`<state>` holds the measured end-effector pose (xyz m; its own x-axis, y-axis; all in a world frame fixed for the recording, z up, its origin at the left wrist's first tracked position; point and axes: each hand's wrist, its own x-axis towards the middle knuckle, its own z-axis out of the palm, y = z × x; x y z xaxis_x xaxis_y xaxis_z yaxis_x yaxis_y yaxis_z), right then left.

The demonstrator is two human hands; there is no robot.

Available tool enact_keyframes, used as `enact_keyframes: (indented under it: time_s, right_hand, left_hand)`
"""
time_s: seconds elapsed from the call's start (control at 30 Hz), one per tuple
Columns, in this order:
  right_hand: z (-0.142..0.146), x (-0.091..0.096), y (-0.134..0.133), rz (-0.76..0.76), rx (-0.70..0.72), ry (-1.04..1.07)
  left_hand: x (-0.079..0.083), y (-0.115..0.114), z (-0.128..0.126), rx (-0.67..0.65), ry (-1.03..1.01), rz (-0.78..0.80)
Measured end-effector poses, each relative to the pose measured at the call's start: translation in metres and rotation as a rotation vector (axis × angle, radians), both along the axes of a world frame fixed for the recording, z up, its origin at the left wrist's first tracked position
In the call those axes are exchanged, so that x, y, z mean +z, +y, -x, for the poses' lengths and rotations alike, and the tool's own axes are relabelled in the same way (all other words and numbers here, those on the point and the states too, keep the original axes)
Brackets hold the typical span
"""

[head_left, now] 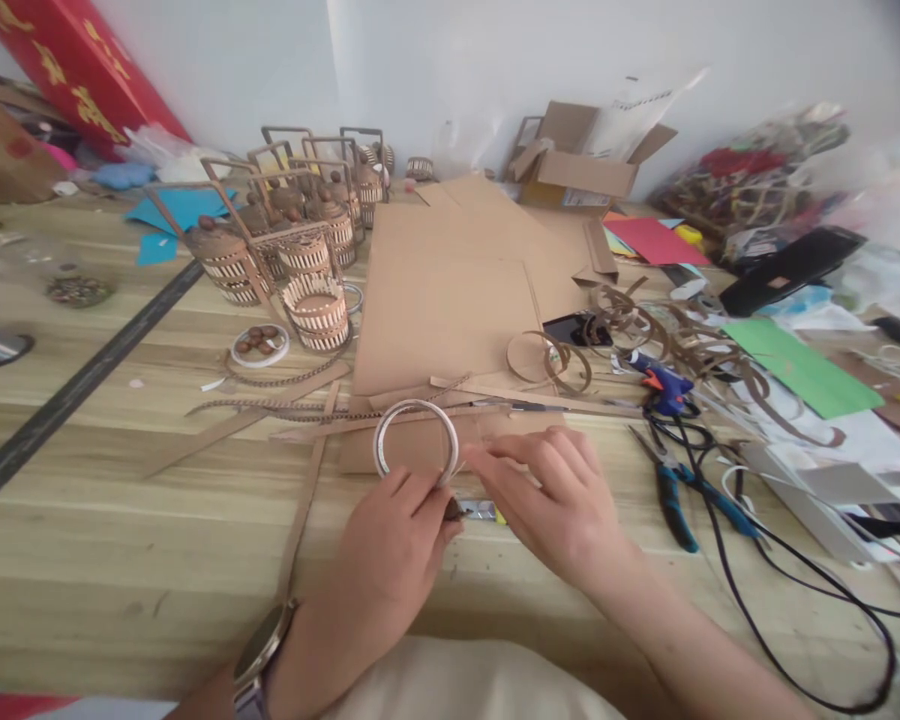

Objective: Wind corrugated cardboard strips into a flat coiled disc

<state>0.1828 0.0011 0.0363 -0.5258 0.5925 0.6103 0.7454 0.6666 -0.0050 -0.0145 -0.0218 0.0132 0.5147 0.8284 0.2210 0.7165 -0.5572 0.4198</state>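
My left hand (394, 545) pinches the lower edge of a white tape ring (415, 437), holding it upright over a brown cardboard sheet (442, 310). My right hand (559, 500) is closed at the ring's right side, with fingertips pinched at the tape's edge. A small dark bit and a shiny strip (480, 511) lie on the wooden table (120, 520) between my hands. A watch sits on my left wrist.
Several small cardboard lanterns (300, 250) stand at the back left. Cardboard strips and curls (645, 330), a blue glue gun (664, 385), blue-handled pliers (675, 490) and black cable (795, 600) lie to the right. An open box (585, 165) and coloured paper sit behind.
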Motion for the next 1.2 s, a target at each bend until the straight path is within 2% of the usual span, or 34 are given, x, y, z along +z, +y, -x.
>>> enact_keyframes:
  time_s: [0.3, 0.37, 0.5, 0.6, 0.67, 0.73, 0.77, 0.83, 0.9, 0.93, 1.0, 1.1, 1.2]
  right_hand:
    - [0.003, -0.002, -0.001, -0.105, 0.052, -0.163]
    - [0.003, -0.002, 0.000, -0.064, 0.050, -0.120]
    - [0.005, -0.001, 0.002, 0.172, 0.072, 0.169]
    - [-0.008, -0.004, 0.010, 0.284, 0.054, 0.381]
    - [-0.028, -0.008, 0.019, 0.301, -0.045, 0.602]
    - [-0.048, -0.013, 0.027, 0.277, -0.261, 0.949]
    - [-0.055, -0.015, 0.029, 0.311, -0.313, 1.066]
    - [-0.057, -0.019, 0.027, 0.455, -0.224, 1.165]
    - [-0.044, -0.022, 0.016, 0.657, -0.038, 1.271]
    - [-0.034, -0.023, 0.009, 0.766, 0.013, 1.371]
    - [-0.012, -0.024, -0.004, 1.032, 0.032, 1.556]
    - [0.013, -0.024, -0.016, 1.279, 0.063, 1.764]
    - [0.024, -0.022, -0.020, 1.394, 0.163, 1.839]
  left_hand:
    - [0.002, -0.003, -0.003, -0.002, 0.066, -0.007]
    - [0.004, -0.004, -0.004, -0.011, 0.044, -0.005]
    - [0.011, -0.007, -0.007, -0.054, -0.034, -0.003]
    - [0.018, -0.010, -0.005, -0.098, -0.122, 0.018]
    - [0.020, -0.011, -0.001, -0.114, -0.202, 0.041]
    - [0.017, -0.007, 0.003, -0.114, -0.268, 0.080]
    - [0.013, -0.004, 0.005, -0.104, -0.285, 0.093]
    - [0.004, 0.005, 0.008, -0.057, -0.272, 0.090]
    - [-0.006, 0.013, 0.009, 0.055, -0.275, 0.053]
    - [-0.010, 0.016, 0.009, 0.091, -0.289, 0.018]
    - [-0.014, 0.017, 0.009, 0.126, -0.310, -0.061]
    - [-0.012, 0.012, 0.008, 0.080, -0.371, -0.131]
    - [-0.006, 0.006, 0.005, -0.003, -0.462, -0.128]
